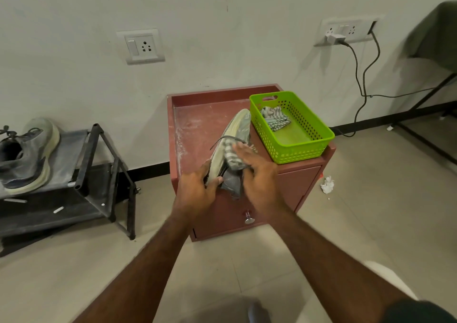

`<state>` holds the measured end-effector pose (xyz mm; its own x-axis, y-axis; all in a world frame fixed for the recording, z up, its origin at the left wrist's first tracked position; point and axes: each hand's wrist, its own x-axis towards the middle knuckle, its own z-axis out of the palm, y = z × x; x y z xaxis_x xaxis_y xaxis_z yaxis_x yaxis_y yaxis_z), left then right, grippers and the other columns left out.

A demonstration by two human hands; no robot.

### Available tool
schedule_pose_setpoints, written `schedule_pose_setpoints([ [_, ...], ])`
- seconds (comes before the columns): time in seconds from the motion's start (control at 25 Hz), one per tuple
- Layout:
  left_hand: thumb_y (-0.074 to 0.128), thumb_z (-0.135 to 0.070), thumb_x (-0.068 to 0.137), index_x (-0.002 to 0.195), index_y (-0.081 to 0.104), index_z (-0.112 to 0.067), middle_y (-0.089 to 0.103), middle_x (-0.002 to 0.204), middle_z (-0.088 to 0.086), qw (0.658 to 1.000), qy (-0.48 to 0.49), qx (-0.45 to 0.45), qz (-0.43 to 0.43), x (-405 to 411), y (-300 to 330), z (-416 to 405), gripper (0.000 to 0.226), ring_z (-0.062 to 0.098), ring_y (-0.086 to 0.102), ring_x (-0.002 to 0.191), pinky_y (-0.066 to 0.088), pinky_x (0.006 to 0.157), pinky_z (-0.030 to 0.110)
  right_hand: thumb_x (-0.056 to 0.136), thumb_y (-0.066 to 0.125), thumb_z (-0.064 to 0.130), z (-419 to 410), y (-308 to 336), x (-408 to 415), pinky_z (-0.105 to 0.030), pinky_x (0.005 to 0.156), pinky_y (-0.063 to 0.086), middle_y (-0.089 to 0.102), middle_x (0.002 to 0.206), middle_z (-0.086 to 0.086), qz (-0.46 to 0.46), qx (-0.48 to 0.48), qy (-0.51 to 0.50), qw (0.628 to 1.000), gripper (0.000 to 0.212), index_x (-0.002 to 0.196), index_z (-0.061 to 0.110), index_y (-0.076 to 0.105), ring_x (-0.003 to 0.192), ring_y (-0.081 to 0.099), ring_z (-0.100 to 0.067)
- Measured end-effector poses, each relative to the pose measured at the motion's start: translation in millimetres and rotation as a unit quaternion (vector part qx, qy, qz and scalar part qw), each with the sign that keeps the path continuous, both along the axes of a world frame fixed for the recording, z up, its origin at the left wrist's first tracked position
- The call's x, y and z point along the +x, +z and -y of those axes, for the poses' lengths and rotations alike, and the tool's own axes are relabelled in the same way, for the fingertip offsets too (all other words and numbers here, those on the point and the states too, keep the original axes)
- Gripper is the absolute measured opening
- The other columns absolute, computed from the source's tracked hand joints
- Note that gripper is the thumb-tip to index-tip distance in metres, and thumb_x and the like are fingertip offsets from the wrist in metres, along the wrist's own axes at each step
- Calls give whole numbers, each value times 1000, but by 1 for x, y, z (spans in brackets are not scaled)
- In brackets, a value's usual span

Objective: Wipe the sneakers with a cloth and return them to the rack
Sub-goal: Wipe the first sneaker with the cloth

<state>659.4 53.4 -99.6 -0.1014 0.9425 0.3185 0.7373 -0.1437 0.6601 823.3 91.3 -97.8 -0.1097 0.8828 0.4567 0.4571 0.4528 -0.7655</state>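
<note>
**Sneaker wiped on the dusty red cabinet**

While one grey sneaker [27,154] sits on the top tier of the black rack [99,174] at the left, cut off by the frame edge, its mate [231,137] lies on its side on the red cabinet [193,124], sole turned left. Pale dust streaks the cabinet top, which stands against a white wall above a tiled floor. Left hand [195,194] grips the heel end, fingers curled round it. Right hand [259,174] presses a striped cloth [233,158] flat on the upper, fingers straight; motion blur softens them. Right of the shoe, a green basket [309,144] holds another striped cloth [274,118]. Crumpled paper [327,184] lies on the floor.
</note>
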Motion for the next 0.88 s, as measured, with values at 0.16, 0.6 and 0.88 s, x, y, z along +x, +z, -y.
schedule_pose_setpoints([
  [0.16,68,-27,92,138,59,-13,75,91,11,1000,-4,8,-7,9,0,3,49,27,69,76,58,70,39,77,46,-17,-15,-13,-2,-30,107,45,67,126,-4,-38,-83,-69,993,62,125,15,68,120,62,-20],
  [0.6,65,-25,95,136,61,-13,74,91,5,1000,11,1,-3,14,8,-2,43,11,57,68,35,60,9,76,50,-10,-6,-17,11,-23,100,49,71,120,2,-91,-136,-167,972,61,120,28,70,112,65,-12],
  [0.88,59,-23,97,134,63,-11,76,96,8,1000,8,-6,-6,12,6,-6,39,21,65,73,55,69,33,80,51,2,30,-40,26,-30,81,60,76,100,-11,52,-179,-119,975,46,112,26,75,85,73,-28],
])
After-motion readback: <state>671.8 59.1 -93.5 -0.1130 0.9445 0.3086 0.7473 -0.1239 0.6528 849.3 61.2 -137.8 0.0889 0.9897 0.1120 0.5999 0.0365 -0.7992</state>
